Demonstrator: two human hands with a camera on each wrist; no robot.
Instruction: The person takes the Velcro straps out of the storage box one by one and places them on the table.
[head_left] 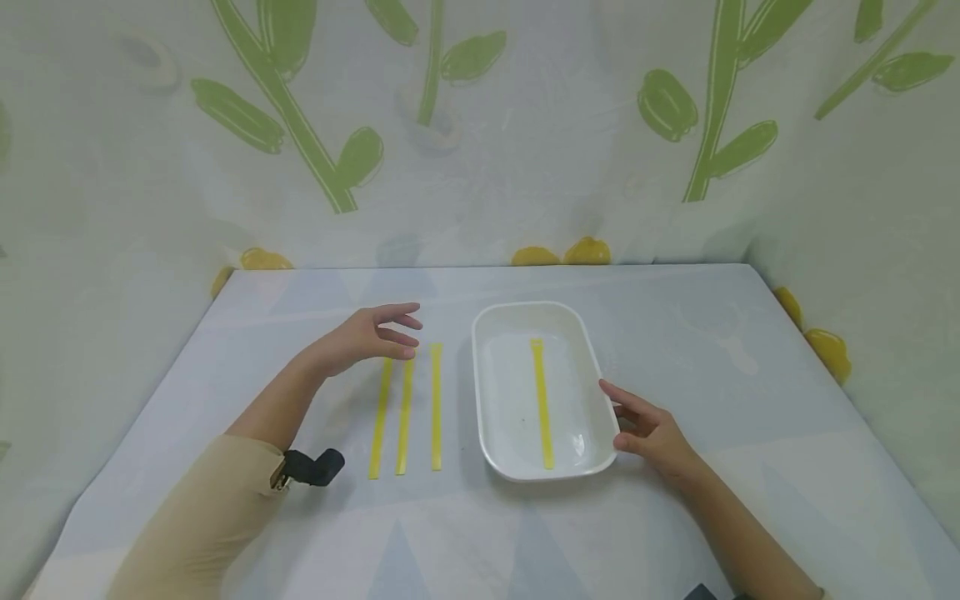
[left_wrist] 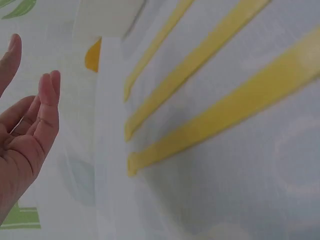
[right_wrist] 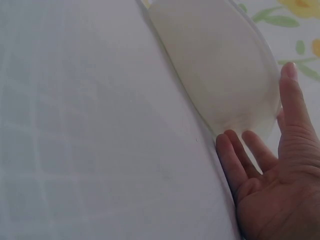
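Observation:
My left hand (head_left: 372, 334) hovers over the far ends of yellow strips, its fingers loosely bent and holding nothing. In the head view, a left strip (head_left: 380, 421), a middle strip (head_left: 404, 423) and a right strip (head_left: 437, 408) lie side by side on the table; each is flat and narrow, and the left wrist view shows a small wider head at their ends. One more yellow strip (head_left: 543, 408) lies lengthwise inside a white rectangular dish (head_left: 502, 408). At the dish's right side rests my right hand (head_left: 651, 430), its relaxed fingertips touching the outer wall and rim.
A pale patterned cloth covers the table (head_left: 720, 375). Behind it hangs a light curtain-like backdrop (head_left: 555, 150) with green leaves and yellow flowers, which also closes off both sides. A black wrist mount (head_left: 315, 467) sits by the left sleeve.

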